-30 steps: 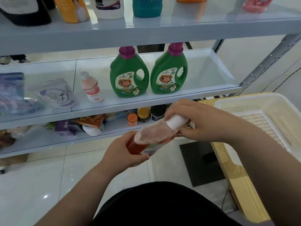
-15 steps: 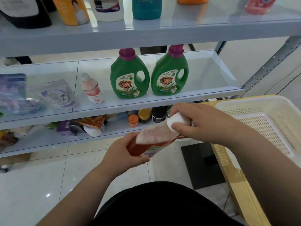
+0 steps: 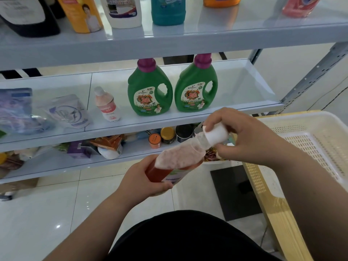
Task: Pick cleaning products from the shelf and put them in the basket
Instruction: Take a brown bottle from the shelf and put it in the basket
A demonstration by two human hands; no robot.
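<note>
I hold a clear bottle of red liquid [image 3: 178, 161] tilted in front of me, below the middle shelf. My left hand [image 3: 139, 178] grips its base from the left. My right hand [image 3: 243, 134] pinches its white cap [image 3: 216, 135]. The cream plastic basket [image 3: 293, 121] sits to the right on a wooden table, with nothing seen inside it. On the middle shelf [image 3: 188, 119] stand two green detergent jugs [image 3: 149, 91] [image 3: 196, 86] and a similar small pink bottle [image 3: 107, 104].
The top shelf [image 3: 169, 44] carries several bottles. Soft pouches [image 3: 67, 112] lie at the left of the middle shelf. The bottom shelf holds jars [image 3: 167, 135] and boxes. A wooden table edge [image 3: 282, 219] and grey shelf upright [image 3: 316, 72] are at right. White tiled floor lies below.
The bottle and both hands have shifted slightly right and down toward the basket side. My right fingers have turned on the cap, showing more of it.
</note>
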